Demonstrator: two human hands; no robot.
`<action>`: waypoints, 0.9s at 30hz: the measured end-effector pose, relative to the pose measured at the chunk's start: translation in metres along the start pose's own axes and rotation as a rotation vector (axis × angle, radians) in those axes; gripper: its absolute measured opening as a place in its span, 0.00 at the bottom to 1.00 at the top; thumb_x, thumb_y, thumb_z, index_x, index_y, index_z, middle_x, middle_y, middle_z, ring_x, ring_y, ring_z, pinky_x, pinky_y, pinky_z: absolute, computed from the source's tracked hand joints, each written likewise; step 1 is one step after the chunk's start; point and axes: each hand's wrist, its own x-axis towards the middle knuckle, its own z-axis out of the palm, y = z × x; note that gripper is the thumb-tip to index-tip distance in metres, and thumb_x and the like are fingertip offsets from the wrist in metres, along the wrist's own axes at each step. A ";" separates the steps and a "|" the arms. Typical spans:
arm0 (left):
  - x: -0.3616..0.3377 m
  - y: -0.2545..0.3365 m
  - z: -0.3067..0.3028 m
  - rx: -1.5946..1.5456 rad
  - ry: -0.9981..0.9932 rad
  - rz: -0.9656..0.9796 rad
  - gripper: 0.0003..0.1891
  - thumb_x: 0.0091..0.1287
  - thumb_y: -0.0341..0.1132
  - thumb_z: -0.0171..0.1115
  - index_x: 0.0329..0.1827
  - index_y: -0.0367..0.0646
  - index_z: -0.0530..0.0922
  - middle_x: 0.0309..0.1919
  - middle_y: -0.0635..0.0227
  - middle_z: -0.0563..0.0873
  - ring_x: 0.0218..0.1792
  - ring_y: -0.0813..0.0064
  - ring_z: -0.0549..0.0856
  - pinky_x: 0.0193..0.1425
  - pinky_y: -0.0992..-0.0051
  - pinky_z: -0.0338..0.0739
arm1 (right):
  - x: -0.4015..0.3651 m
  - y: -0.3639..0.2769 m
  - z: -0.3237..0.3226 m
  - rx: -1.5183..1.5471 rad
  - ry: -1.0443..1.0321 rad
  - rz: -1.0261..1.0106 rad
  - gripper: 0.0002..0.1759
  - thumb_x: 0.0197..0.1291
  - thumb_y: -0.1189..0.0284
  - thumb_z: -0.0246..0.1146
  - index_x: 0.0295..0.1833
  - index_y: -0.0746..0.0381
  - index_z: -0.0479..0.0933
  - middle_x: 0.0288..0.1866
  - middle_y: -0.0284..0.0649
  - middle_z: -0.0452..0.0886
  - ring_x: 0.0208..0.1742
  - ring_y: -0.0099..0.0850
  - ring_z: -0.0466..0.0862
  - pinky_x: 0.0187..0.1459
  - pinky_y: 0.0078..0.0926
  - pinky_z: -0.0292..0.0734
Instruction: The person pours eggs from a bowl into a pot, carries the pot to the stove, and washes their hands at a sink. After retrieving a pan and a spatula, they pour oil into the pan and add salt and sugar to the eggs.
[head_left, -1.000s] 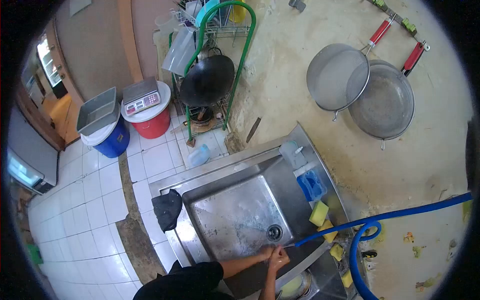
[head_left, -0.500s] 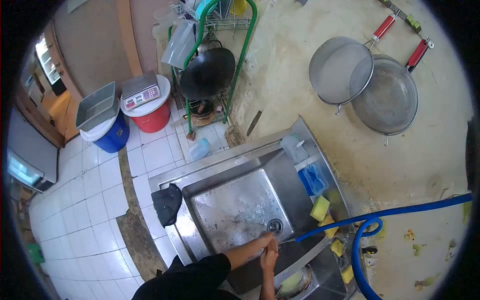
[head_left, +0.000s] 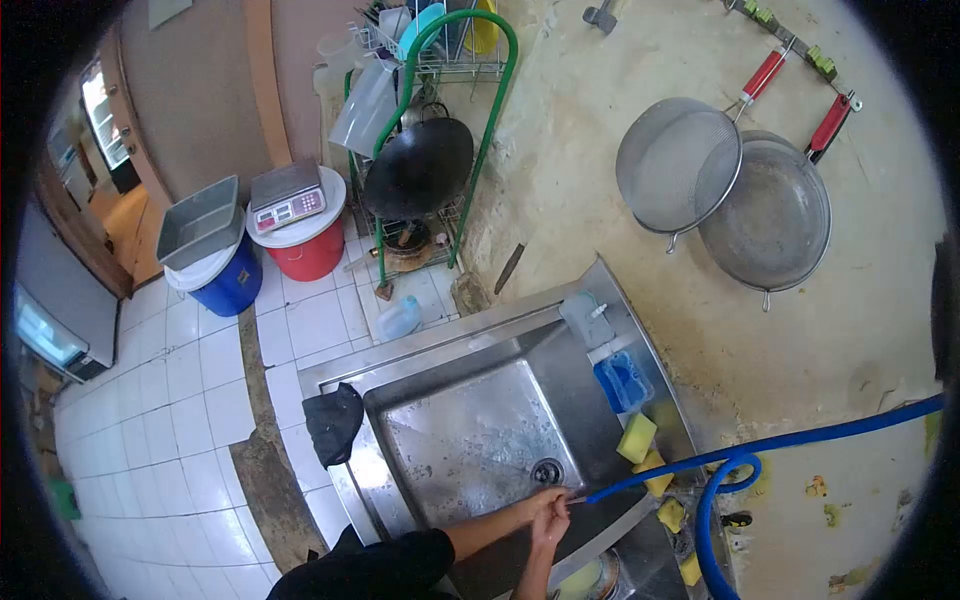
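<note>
My left hand [head_left: 543,501] and my right hand [head_left: 551,522] are together over the steel sink basin [head_left: 460,440], just below the drain [head_left: 547,472]. Their fingers look closed and pressed against each other; what may be between them is hidden. A blue hose [head_left: 660,467] ends right beside the fingertips of my left hand, and whether it is touched is too small to tell. Wet patches and water show on the basin floor.
Yellow sponges [head_left: 637,438], a blue container [head_left: 622,382] and a pump bottle [head_left: 586,318] line the sink's back edge. A black cloth [head_left: 333,424] hangs over the left rim. Two strainers [head_left: 680,166] hang on the wall. A green-framed rack [head_left: 510,90] holds a wok [head_left: 418,168].
My hands have moved slightly right, up to the hose end, where a gap showed before. The camera view has shifted a little.
</note>
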 end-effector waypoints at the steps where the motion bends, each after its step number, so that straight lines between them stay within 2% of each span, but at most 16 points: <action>1: 0.004 0.002 0.001 -0.023 0.008 0.005 0.21 0.67 0.46 0.49 0.57 0.43 0.70 0.50 0.63 0.79 0.37 0.65 0.82 0.40 0.65 0.77 | -0.012 0.016 0.017 0.001 0.000 0.000 0.13 0.69 0.69 0.49 0.50 0.64 0.74 0.45 0.37 0.77 0.47 0.30 0.77 0.54 0.32 0.73; 3: 0.011 0.006 0.000 -0.059 0.018 0.007 0.21 0.67 0.46 0.49 0.57 0.43 0.70 0.50 0.63 0.79 0.37 0.65 0.82 0.40 0.65 0.77 | -0.026 0.038 0.027 -0.822 0.113 -0.235 0.13 0.70 0.70 0.47 0.53 0.64 0.73 0.48 0.39 0.76 0.50 0.31 0.77 0.57 0.33 0.71; 4: 0.012 0.008 0.003 -0.068 0.011 0.009 0.21 0.67 0.46 0.49 0.58 0.43 0.70 0.50 0.63 0.79 0.37 0.65 0.82 0.40 0.65 0.77 | -0.021 0.039 0.009 -1.033 0.124 -0.433 0.16 0.68 0.72 0.47 0.58 0.64 0.70 0.50 0.40 0.75 0.48 0.33 0.77 0.53 0.33 0.72; 5: 0.013 0.010 0.004 -0.082 0.008 0.012 0.22 0.67 0.47 0.49 0.58 0.43 0.70 0.51 0.63 0.78 0.37 0.65 0.82 0.40 0.65 0.77 | -0.017 0.034 0.003 -1.031 0.127 -0.435 0.16 0.68 0.72 0.47 0.58 0.64 0.70 0.50 0.40 0.75 0.48 0.33 0.77 0.53 0.33 0.72; 6: 0.013 0.013 0.006 -0.096 0.005 0.018 0.22 0.67 0.47 0.49 0.58 0.43 0.70 0.51 0.63 0.78 0.37 0.65 0.82 0.40 0.66 0.77 | -0.008 0.020 -0.003 -1.573 0.044 -0.585 0.18 0.66 0.72 0.48 0.60 0.65 0.68 0.51 0.41 0.75 0.47 0.33 0.76 0.51 0.32 0.72; 7: 0.009 0.013 0.010 -0.109 0.001 0.022 0.22 0.67 0.47 0.49 0.59 0.43 0.70 0.51 0.63 0.78 0.37 0.65 0.82 0.39 0.66 0.77 | 0.001 0.006 -0.010 -2.073 0.033 -0.840 0.20 0.65 0.72 0.48 0.62 0.65 0.66 0.52 0.42 0.74 0.46 0.34 0.76 0.49 0.32 0.71; 8: 0.005 0.011 0.013 -0.110 -0.004 0.026 0.22 0.67 0.47 0.49 0.59 0.43 0.69 0.52 0.63 0.78 0.37 0.65 0.82 0.39 0.66 0.77 | -0.004 0.003 -0.004 -2.116 0.019 -0.913 0.20 0.65 0.72 0.48 0.61 0.65 0.67 0.51 0.42 0.75 0.46 0.34 0.76 0.49 0.32 0.71; 9: -0.001 0.005 0.018 -0.111 -0.014 0.032 0.22 0.67 0.47 0.49 0.59 0.43 0.69 0.52 0.63 0.78 0.37 0.65 0.82 0.39 0.66 0.77 | -0.004 0.000 0.006 -1.964 0.009 -0.847 0.19 0.65 0.71 0.48 0.60 0.65 0.67 0.51 0.42 0.75 0.46 0.34 0.76 0.49 0.32 0.71; 12: -0.013 -0.006 0.030 -0.110 -0.039 0.063 0.23 0.67 0.47 0.50 0.60 0.43 0.69 0.53 0.63 0.78 0.37 0.65 0.82 0.39 0.66 0.77 | -0.004 -0.002 0.023 -1.276 0.041 -0.467 0.18 0.65 0.71 0.48 0.58 0.66 0.68 0.50 0.42 0.76 0.45 0.34 0.77 0.47 0.31 0.72; 13: -0.014 -0.008 0.033 -0.110 -0.054 0.084 0.23 0.67 0.47 0.50 0.60 0.43 0.69 0.53 0.63 0.78 0.37 0.65 0.82 0.39 0.66 0.77 | -0.003 -0.002 0.023 -1.156 0.069 -0.382 0.17 0.65 0.71 0.48 0.57 0.66 0.69 0.49 0.43 0.76 0.44 0.34 0.77 0.47 0.31 0.72; 15: -0.009 -0.009 0.032 -0.105 -0.097 0.121 0.24 0.67 0.47 0.50 0.61 0.43 0.68 0.54 0.63 0.77 0.37 0.65 0.82 0.39 0.66 0.77 | -0.003 0.002 0.022 -1.032 0.118 -0.307 0.17 0.65 0.70 0.48 0.55 0.67 0.70 0.48 0.43 0.76 0.44 0.34 0.77 0.46 0.31 0.72; 18: 0.001 -0.002 0.009 -0.075 -0.182 0.077 0.23 0.68 0.47 0.47 0.61 0.42 0.68 0.53 0.59 0.77 0.41 0.63 0.82 0.43 0.65 0.76 | -0.007 0.013 0.021 -0.970 0.160 -0.331 0.16 0.66 0.70 0.48 0.53 0.68 0.71 0.47 0.43 0.77 0.43 0.35 0.77 0.44 0.31 0.72; 21: -0.021 -0.019 0.011 0.264 -0.114 0.156 0.24 0.69 0.47 0.43 0.61 0.41 0.68 0.52 0.54 0.77 0.45 0.61 0.81 0.46 0.64 0.75 | -0.001 -0.001 0.031 -0.942 0.164 -0.225 0.16 0.66 0.69 0.47 0.50 0.68 0.72 0.45 0.43 0.78 0.42 0.35 0.78 0.43 0.30 0.73; 24: -0.023 -0.040 0.010 0.730 -0.036 0.419 0.24 0.71 0.47 0.40 0.61 0.40 0.68 0.52 0.49 0.77 0.48 0.59 0.80 0.49 0.62 0.74 | 0.000 -0.009 0.041 -0.871 0.151 -0.117 0.16 0.66 0.69 0.47 0.48 0.69 0.73 0.44 0.44 0.79 0.41 0.35 0.78 0.42 0.30 0.73; 27: 0.009 -0.068 -0.003 1.104 0.123 0.919 0.24 0.72 0.47 0.37 0.62 0.39 0.68 0.51 0.44 0.77 0.52 0.57 0.79 0.52 0.61 0.73 | -0.010 0.005 0.037 -0.804 0.119 -0.187 0.16 0.67 0.68 0.47 0.46 0.70 0.75 0.43 0.44 0.80 0.40 0.35 0.78 0.40 0.29 0.73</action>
